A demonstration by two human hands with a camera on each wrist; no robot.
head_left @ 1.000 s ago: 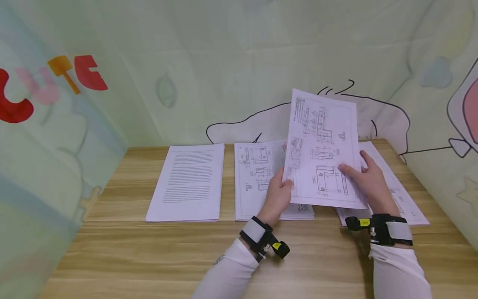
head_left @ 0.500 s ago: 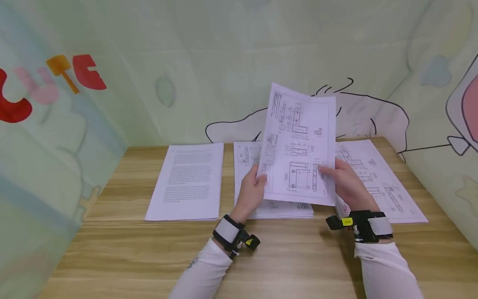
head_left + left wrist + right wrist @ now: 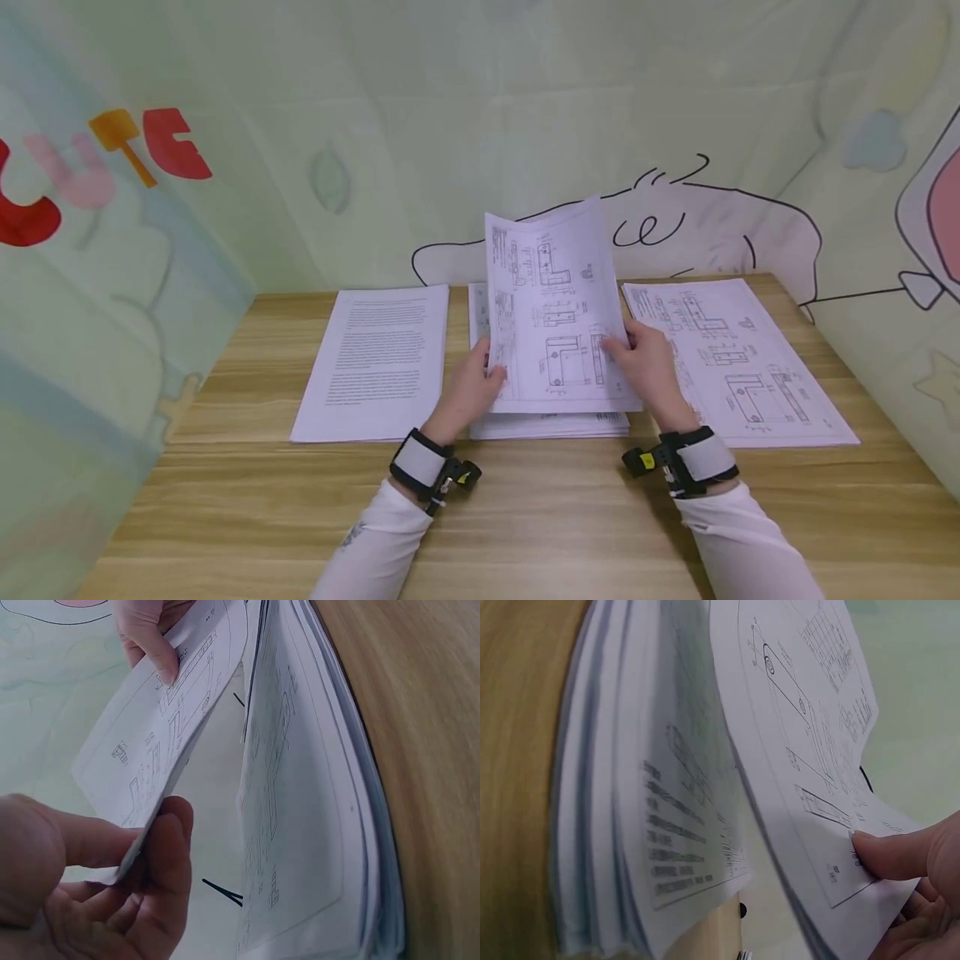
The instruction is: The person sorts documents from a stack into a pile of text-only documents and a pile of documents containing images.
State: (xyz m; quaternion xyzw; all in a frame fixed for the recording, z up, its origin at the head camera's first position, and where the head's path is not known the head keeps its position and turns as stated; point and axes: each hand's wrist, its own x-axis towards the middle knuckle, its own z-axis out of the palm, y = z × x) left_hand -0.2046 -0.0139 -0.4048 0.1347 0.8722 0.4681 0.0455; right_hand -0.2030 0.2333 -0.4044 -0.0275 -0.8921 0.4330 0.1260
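Both hands hold a thin set of drawing sheets [image 3: 570, 333] tilted up above the middle paper stack [image 3: 551, 427]. My left hand [image 3: 468, 387] pinches the left edge, thumb in front and fingers behind, as the left wrist view shows. On the opposite edge, my right hand [image 3: 648, 371] grips with its thumb [image 3: 892, 855] pressed on the printed face. The sheets bow slightly and carry line drawings of an L-shaped part. Beneath them, apart from the held sheets, the middle stack [image 3: 315, 825] shows similar line drawings; most of its top is hidden in the head view.
A stack of text pages [image 3: 375, 367] lies to the left on the wooden table [image 3: 525, 517]. More drawing sheets [image 3: 750, 375] lie to the right. A printed cloth backdrop [image 3: 420, 150] rises behind the table's far edge.
Both hands have carried the held drawing sheets leftward, from between the middle and right stacks to over the middle stack. More of the right-hand sheets now shows.
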